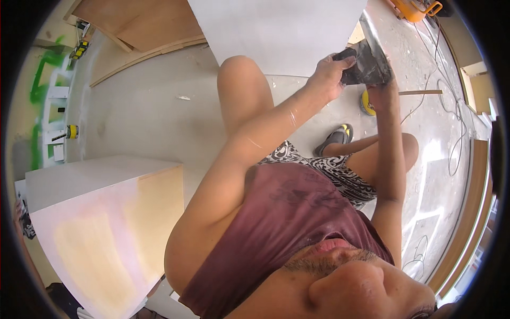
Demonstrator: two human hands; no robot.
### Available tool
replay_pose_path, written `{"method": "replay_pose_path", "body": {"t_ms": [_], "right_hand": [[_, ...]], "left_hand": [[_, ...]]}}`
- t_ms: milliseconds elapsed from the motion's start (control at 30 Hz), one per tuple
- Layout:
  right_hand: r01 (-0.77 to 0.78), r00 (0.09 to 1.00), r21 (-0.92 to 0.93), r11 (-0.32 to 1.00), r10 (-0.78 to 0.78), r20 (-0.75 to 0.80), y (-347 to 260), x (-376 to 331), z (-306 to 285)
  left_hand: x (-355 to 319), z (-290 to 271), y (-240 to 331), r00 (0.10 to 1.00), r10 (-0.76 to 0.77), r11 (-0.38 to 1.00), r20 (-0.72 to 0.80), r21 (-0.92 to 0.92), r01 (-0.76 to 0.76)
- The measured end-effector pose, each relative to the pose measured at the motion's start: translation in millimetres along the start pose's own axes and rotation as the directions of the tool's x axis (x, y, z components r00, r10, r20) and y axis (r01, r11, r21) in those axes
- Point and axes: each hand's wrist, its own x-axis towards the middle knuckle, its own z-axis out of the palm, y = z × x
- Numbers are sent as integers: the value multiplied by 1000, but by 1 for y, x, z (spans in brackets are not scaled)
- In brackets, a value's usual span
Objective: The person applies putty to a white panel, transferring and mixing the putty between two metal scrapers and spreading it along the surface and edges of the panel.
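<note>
In front of my knees, both my hands are at a dark, flat, sheet-like piece smeared with white. My left hand grips its left side, the thumb on top and the fingers curled round a dark edge. My right hand holds the lower right side from beneath, its fingers partly hidden. A pale narrow strip runs along the far right side of the sheet; what it is I cannot make out. Just beyond my hands stands a large white panel. Below them, partly covered by my right hand, a yellow can sits on the floor.
A thin wooden stick shows right of my right wrist. Cables trail over the floor near an orange object. On the left stands a box-like cabinet, patchy cream and pink. Brown boards lie at the far left.
</note>
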Motion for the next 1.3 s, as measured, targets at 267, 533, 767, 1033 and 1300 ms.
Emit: {"method": "replay_pose_path", "body": {"t_ms": [267,533,767,1033,1300], "right_hand": [[-63,981,-97,993,79,177,28,-10,7],[71,994,-313,947,-94,-58,26,-3,-9],[55,998,-644,763,-49,28,13,-2,-7],[-25,998,-728,685,62,23,6,0,-5],[-107,984,-707,699,177,27,18,4,-16]], "left_hand": [[2,-20,4,943,235,970,-235,123,-211],[10,-13,3,922,301,938,-242,251,-240],[14,-6,8,925,336,910,-179,314,-270],[23,-30,5,894,438,837,-92,404,-368],[16,-22,16,904,428,759,8,539,-364]]}}
